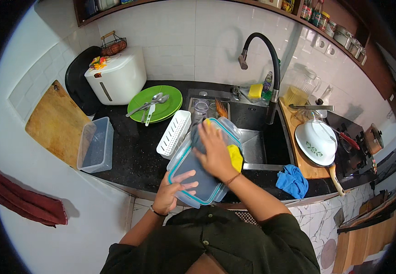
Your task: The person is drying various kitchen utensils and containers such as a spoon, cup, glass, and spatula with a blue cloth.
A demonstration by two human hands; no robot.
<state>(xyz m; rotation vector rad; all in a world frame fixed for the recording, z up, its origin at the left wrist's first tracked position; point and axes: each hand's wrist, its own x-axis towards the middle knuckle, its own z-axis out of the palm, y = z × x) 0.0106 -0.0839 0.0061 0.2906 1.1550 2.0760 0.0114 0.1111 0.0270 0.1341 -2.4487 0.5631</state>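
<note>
My left hand grips a clear plastic container lid with a teal seal by its lower left edge, fingers showing through it. The lid is tilted in front of me, over the counter's front edge. Pressed to its upper part is my right hand, closed over a yellow and grey cloth. Part of the cloth is hidden beneath the palm. To the left stands a clear plastic box without a lid. A white slotted basket sits just beyond the lid's left edge.
Behind the lid is a steel sink with a black faucet. Green plates with cutlery lie at the back left. A blue cloth is on the right front edge, near a wooden board bearing a white enamel bowl.
</note>
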